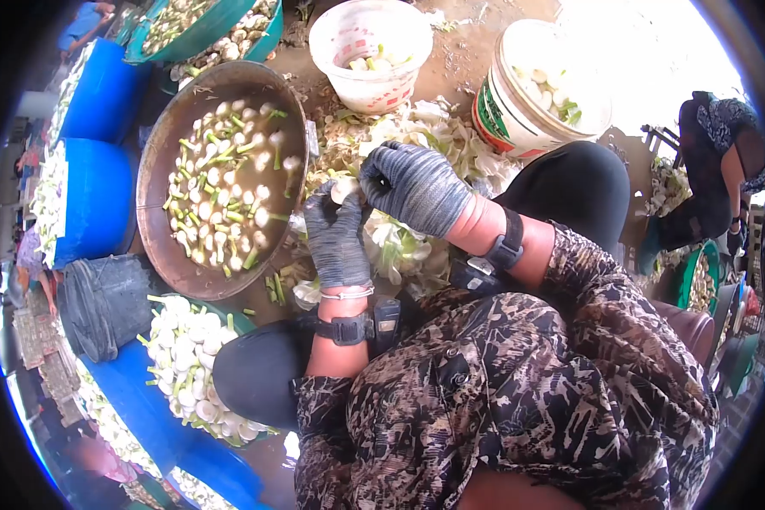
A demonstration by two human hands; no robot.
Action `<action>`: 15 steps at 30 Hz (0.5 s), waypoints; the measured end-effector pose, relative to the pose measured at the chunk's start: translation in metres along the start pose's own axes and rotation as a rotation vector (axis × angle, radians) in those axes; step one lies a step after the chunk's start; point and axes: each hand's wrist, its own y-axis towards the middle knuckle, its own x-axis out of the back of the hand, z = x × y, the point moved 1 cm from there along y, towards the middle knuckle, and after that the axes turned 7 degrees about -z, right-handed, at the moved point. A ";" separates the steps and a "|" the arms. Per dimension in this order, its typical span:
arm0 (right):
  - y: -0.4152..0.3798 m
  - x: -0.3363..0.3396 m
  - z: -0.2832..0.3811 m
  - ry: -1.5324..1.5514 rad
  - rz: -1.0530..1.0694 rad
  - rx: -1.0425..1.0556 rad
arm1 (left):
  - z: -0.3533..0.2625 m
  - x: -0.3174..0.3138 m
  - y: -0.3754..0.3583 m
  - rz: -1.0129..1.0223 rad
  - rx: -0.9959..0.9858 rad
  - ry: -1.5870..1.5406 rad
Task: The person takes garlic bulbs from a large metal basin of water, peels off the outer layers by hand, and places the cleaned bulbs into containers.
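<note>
My left hand point(338, 234), in a grey knit glove, is closed around a white bulb point(344, 189), garlic or onion by its look. Beside it, my right hand point(416, 185), gloved the same way, has its fingers curled in towards the bulb. Whether a blade or a strip of skin sits in those fingers is hidden. Pale peeled skins and leaves point(438, 136) lie heaped under and beyond both hands. To the left, a wide brown basin point(163, 161) holds murky water with many trimmed bulbs and green stems afloat.
A white bucket point(331, 64) and a larger white tub point(497, 106), each with some bulbs, stand ahead. Unpeeled bulbs point(191, 361) are piled by my left knee. Blue drums point(98, 200) and a black bucket point(102, 297) line the left. Another person point(710, 183) works at the right.
</note>
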 end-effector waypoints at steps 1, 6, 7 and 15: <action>0.000 0.001 -0.001 -0.014 0.015 0.005 | 0.001 0.000 0.000 0.007 0.005 0.008; 0.004 0.006 -0.006 0.245 0.128 -0.186 | -0.005 0.001 0.001 0.193 0.075 -0.124; 0.006 0.007 -0.010 0.349 0.190 -0.349 | -0.005 -0.002 -0.003 0.264 0.143 -0.370; 0.020 0.019 -0.043 -0.035 -0.184 0.172 | -0.016 0.005 0.003 0.378 0.277 -0.589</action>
